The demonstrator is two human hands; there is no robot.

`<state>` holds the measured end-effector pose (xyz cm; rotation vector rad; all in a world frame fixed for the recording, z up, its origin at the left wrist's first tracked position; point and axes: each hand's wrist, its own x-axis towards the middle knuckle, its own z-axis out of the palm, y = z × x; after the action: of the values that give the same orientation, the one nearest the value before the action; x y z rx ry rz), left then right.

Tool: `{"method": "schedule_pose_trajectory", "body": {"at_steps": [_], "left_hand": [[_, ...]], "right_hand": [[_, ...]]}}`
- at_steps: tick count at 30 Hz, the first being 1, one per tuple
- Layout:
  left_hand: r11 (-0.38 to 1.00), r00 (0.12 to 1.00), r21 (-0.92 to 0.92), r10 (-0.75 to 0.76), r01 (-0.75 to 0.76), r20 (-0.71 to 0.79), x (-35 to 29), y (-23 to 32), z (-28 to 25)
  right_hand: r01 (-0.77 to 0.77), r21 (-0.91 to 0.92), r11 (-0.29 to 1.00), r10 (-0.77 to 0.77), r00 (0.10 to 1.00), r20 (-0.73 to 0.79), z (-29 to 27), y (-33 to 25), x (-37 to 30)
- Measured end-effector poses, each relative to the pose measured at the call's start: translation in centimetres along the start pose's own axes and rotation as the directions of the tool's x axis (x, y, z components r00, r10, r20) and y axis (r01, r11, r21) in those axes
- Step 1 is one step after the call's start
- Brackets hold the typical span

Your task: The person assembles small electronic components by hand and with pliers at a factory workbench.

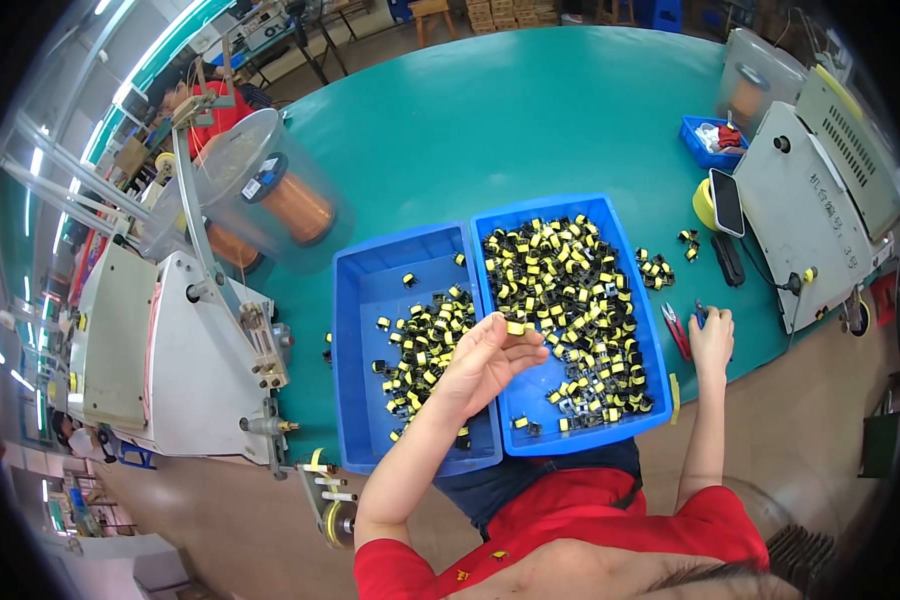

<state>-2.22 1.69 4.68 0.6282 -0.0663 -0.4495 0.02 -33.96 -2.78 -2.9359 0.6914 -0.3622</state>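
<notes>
My left hand (485, 362) is raised over the two blue bins, palm up. A small coil wrapped in yellow tape (516, 328) is pinched between its thumb and forefinger. On the right side of the table my right hand (712, 342) closes around a hand tool with dark blue handles (701, 314); the rest of it is hidden by the fingers. Beside that hand lies a pair of red-handled snips (676, 333). Heaped black-and-yellow coils (560, 290) fill much of the right bin (620, 436). Fewer coils (425, 350) lie in the left bin (370, 262).
A winding machine (195, 350) with copper wire spools (298, 207) stands at left. Another grey machine (805, 200) is at right. Nearby are a phone (726, 203) on a yellow stand, a black pouch-like object (727, 260), loose coils (655, 270) and a small blue tray (705, 157).
</notes>
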Motion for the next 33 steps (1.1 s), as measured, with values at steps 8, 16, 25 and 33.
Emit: {"method": "schedule_pose_trajectory", "body": {"at_steps": [8, 16, 25, 33], "left_hand": [[0.998, 0.999, 0.068, 0.004, -0.001, -0.053, 0.3, 0.0, -0.3], [0.986, 0.994, 0.164, -0.012, 0.03, -0.112, 0.7, 0.5, 0.1], [0.975, 0.996, 0.223, -0.001, 0.021, -0.091, 0.6, 0.4, -0.5], [0.973, 0.995, 0.209, -0.093, 0.098, -0.034, 0.3, 0.7, 0.1]], "right_hand": [[0.452, 0.364, 0.814, -0.41, 0.892, -0.191, -5.0, -6.3, -1.3], [0.707, 0.705, 0.056, -0.979, -0.099, 0.177, -6.0, -13.4, -6.3], [0.754, 0.539, -0.376, -0.892, -0.451, 0.009, -2.7, -14.9, -8.3], [0.836, 0.548, -0.005, -0.9, -0.243, 0.362, -4.8, -14.5, -5.1]]}}
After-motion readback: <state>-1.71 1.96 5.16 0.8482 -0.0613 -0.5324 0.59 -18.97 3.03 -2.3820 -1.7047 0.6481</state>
